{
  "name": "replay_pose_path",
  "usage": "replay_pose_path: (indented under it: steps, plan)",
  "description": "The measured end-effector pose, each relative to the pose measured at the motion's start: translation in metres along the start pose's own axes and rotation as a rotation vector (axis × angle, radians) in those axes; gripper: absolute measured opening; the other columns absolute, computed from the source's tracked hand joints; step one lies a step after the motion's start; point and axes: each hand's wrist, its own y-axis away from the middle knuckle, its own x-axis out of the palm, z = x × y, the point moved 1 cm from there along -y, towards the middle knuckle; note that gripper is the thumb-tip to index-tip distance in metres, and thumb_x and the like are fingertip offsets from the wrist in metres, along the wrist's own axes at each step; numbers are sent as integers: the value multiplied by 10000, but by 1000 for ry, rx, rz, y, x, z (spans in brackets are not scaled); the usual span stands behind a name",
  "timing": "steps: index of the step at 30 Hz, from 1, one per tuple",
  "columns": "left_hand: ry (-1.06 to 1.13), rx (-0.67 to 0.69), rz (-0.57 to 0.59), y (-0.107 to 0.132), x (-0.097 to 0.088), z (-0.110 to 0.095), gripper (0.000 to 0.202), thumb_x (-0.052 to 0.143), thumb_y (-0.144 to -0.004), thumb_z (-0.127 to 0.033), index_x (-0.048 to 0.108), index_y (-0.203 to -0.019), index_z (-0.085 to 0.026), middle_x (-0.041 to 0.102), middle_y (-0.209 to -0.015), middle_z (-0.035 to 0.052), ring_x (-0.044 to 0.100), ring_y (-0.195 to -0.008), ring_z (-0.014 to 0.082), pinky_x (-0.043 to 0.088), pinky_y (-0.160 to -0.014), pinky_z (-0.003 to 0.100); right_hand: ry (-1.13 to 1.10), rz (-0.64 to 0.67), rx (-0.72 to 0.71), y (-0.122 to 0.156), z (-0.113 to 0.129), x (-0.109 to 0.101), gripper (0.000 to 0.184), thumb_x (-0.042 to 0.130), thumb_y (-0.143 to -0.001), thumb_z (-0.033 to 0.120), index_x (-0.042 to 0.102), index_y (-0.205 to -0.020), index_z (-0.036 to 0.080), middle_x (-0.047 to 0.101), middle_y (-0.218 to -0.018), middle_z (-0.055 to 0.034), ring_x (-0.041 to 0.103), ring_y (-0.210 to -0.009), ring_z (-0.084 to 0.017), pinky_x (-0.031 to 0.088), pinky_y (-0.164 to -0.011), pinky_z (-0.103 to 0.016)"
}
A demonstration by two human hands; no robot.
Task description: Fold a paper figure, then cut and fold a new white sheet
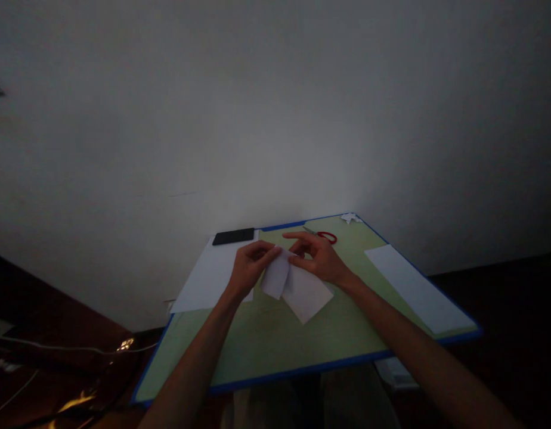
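Over the middle of the table, a folded white sheet of paper (pixel 307 293) hangs between my two hands, with two flaps spreading downward. My left hand (pixel 254 262) pinches its top edge between thumb and fingers. On the other side, my right hand (pixel 318 253) grips the paper near the same top point, thumb below and index finger stretched out to the left. Just behind the right hand lies a pair of scissors (pixel 328 237) with red handles, its blades partly hidden by that hand.
A dark phone (pixel 233 236) lies on a large white sheet (pixel 204 277) at the table's left. Another white sheet (pixel 418 289) lies along the right edge. Crumpled paper scraps (pixel 349 218) sit at the far right corner. The green table (pixel 257 345) has blue edges and stands against a wall.
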Motion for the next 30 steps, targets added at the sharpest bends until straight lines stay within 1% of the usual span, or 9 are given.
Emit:
replay_pose_path:
  steps: [4,9,12,14,17,19,21,25,30]
  plan:
    - [-54,34,1,-1,0,0,267,801,-762,-434,743,-802,-176,740,-810,44,664,-736,180,533,-692,288,6,10,20,1,-3,0,514,740,-798,209,638,-1300,249,701,-868,-12,661,-769,-146,554,-742,-296]
    - [-109,101,15,0,-1,0,251,747,-825,-427,723,-806,-178,724,-802,36,662,-763,179,517,-694,270,17,16,31,0,-3,2,495,730,-798,200,644,-1284,234,702,-867,-10,657,-770,-143,548,-753,-297]
    - [-144,106,35,-1,-1,1,264,720,-844,-445,732,-848,-182,737,-849,47,668,-784,184,520,-706,278,12,-6,42,-1,-5,2,479,729,-785,187,654,-1257,227,697,-851,-6,643,-744,-140,538,-744,-303]
    - [-200,87,74,-1,0,3,294,747,-815,-457,737,-926,-185,747,-919,59,674,-803,192,523,-703,286,-5,-29,63,-2,-6,0,475,726,-778,185,654,-1246,222,701,-847,-7,644,-739,-143,537,-742,-311]
    - [-268,41,184,0,2,7,390,808,-747,-446,724,-1013,-175,751,-974,76,685,-839,215,532,-713,305,-32,-69,103,-3,-9,-3,469,729,-764,193,658,-1227,220,716,-861,-15,664,-755,-154,541,-745,-320]
    - [-282,20,244,0,2,11,382,801,-751,-437,725,-1003,-160,750,-936,77,685,-821,223,534,-705,315,-38,-97,119,-5,-9,-5,466,742,-746,202,668,-1206,222,721,-865,-17,674,-764,-159,542,-745,-321]
    - [-300,14,263,0,1,15,349,779,-766,-431,729,-968,-151,741,-882,69,674,-779,221,527,-675,313,-42,-113,128,-6,-9,-7,457,753,-734,212,677,-1185,224,722,-864,-16,679,-770,-162,543,-745,-320]
    - [-347,11,235,-3,-3,17,319,772,-757,-439,728,-884,-150,717,-801,50,643,-718,207,503,-630,298,-81,-121,159,-6,-9,-7,450,770,-716,222,683,-1157,222,716,-846,-10,678,-750,-159,544,-713,-313]
    - [-297,-14,220,-4,-3,12,327,785,-730,-462,721,-848,-164,709,-785,31,636,-710,199,489,-614,283,-122,-145,199,-5,-7,-8,444,784,-701,225,688,-1135,231,722,-845,-8,679,-745,-164,544,-692,-312]
